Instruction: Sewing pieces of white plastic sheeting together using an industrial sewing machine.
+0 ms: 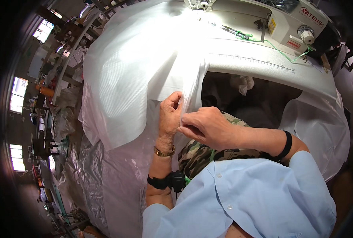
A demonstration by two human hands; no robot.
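Only one view here, the head camera looking down, so here's the count. Two hands: the left hand (pixel 170 115) and the right hand (pixel 208 127) sit together near the centre, touching each other. Both are pinched shut on the hanging edge of the big white woven plastic sheet (pixel 144 63), which drapes from 12 o'clock over the table and down toward 8 o'clock. Underneath it at 7 o'clock there's a second layer, a clear crinkly plastic film (pixel 105 182).

One cream-coloured sewing machine (pixel 291 23) sits at 1 o'clock. It has a red-lettered nameplate on top, a small yellow rectangular sticker on its left face and a small red-and-white label low on the front. One thin green thread (pixel 279 49) trails off it across the table. One pair of small snips (pixel 234 31) lies just left of the machine.

On the wrists: one gold watch band (pixel 164 152) and one black strap (pixel 166 181) on the left, one black band (pixel 287 145) on the right.

Surface is a pale grey speckled table (pixel 264 65) with a ruler scale printed along its curved front edge. The room looks like a workshop, with three bright windows (pixel 18 94) at 9 o'clock and cluttered benches beside them.
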